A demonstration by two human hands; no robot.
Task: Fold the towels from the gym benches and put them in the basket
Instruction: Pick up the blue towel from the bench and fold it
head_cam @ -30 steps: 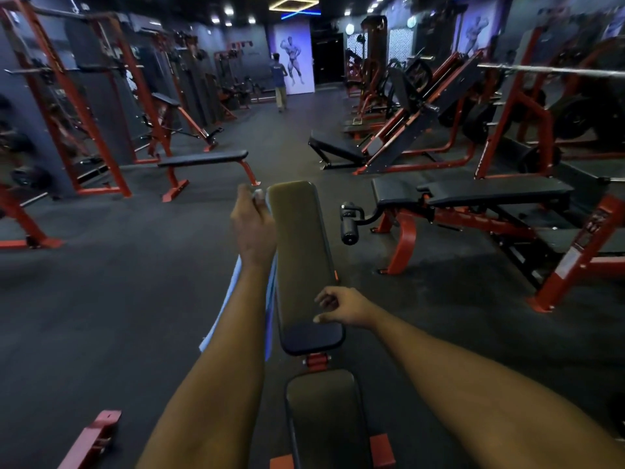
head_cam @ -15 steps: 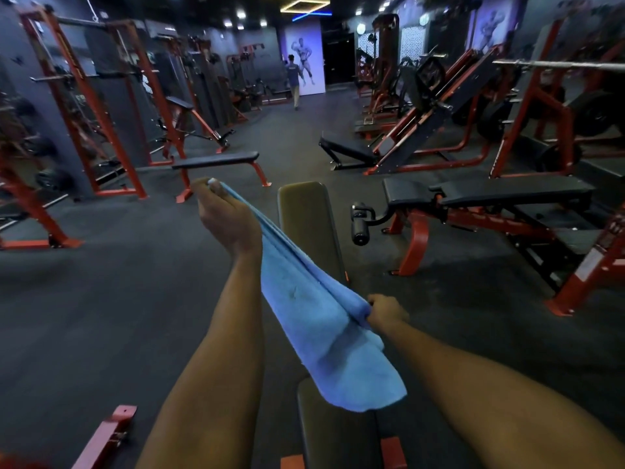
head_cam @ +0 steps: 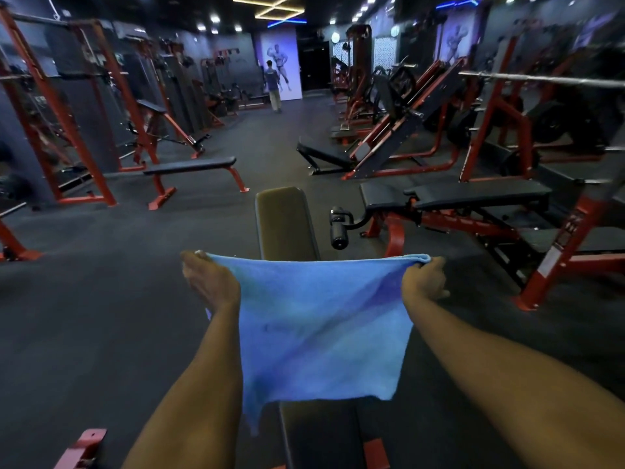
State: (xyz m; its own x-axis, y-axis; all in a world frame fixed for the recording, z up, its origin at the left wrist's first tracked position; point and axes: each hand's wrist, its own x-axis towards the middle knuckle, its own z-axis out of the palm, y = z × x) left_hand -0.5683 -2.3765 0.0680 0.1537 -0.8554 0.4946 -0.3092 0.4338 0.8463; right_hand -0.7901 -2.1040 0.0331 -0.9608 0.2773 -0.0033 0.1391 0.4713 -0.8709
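**Now spread: towel stretched open above the bench**

Now the blue towel (head_cam: 321, 326) hangs flat and open in the air, its top edge pulled level between the two hands and its lower edge drooping over the seat pad (head_cam: 321, 434) of the adjustable bench (head_cam: 285, 221). Half a second ago it sagged in a bunched diagonal, and a second ago the right hand held none of it. The left hand (head_cam: 209, 282) pinches the top left corner, and the right hand (head_cam: 424, 277) has its fingers curled round the top right corner.

With the cloth squared up, the first fold looks ready to begin, probably by bringing the two corners together. No fold is made yet.

Beyond lie a flat bench (head_cam: 192, 165), red racks and a person (head_cam: 272, 86) far down the aisle. No basket is in view.
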